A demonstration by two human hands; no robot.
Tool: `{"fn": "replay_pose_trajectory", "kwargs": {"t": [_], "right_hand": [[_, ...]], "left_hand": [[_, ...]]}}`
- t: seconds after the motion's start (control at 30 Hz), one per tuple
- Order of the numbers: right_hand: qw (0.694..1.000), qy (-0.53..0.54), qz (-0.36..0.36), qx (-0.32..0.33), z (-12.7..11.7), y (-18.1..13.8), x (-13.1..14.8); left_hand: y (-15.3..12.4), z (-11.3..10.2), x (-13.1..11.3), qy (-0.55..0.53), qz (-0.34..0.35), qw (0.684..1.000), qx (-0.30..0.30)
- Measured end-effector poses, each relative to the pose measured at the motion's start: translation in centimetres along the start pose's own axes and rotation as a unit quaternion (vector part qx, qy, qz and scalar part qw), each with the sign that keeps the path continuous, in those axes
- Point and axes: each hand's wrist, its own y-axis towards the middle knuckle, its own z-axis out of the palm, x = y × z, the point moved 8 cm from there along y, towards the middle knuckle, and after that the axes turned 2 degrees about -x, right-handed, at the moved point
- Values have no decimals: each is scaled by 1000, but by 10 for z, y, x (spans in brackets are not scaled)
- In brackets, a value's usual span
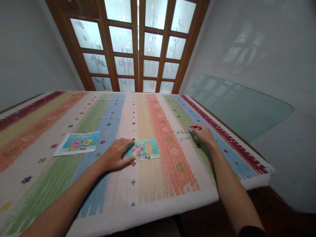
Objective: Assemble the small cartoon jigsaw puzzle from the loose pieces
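Note:
A partly assembled jigsaw puzzle (153,148) with a teal border and cartoon figures lies flat on the table; a bare tan area shows within it. My left hand (118,154) rests at its left edge, thumb and fingers spread apart, touching that side. To the right, several loose puzzle pieces (183,132) lie scattered in a small group. Over the right end of this group is my right hand (202,133), with thumb and index finger close together in a pinch. Whatever is between those fingertips is too small to make out.
A printed cartoon picture sheet (78,144) lies left of my left hand. The striped tablecloth (148,184) hangs over the near table edge. Behind the table stand wooden doors with frosted panes (123,65). A glass panel (242,105) leans by the right wall.

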Motion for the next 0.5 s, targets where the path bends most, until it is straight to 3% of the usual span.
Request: {"fn": "replay_pose_trajectory", "kwargs": {"t": [0.23, 0.4, 0.5], "right_hand": [[994, -59, -62, 71, 17, -6, 10], [989, -89, -85, 86, 15, -8, 6], [987, -77, -100, 98, 25, -14, 18]], "left_hand": [[0, -2, 0, -3, 4, 1000, -3], [0, -1, 0, -3, -1, 1000, 1], [0, -1, 0, -5, -1, 1000, 3]]}}
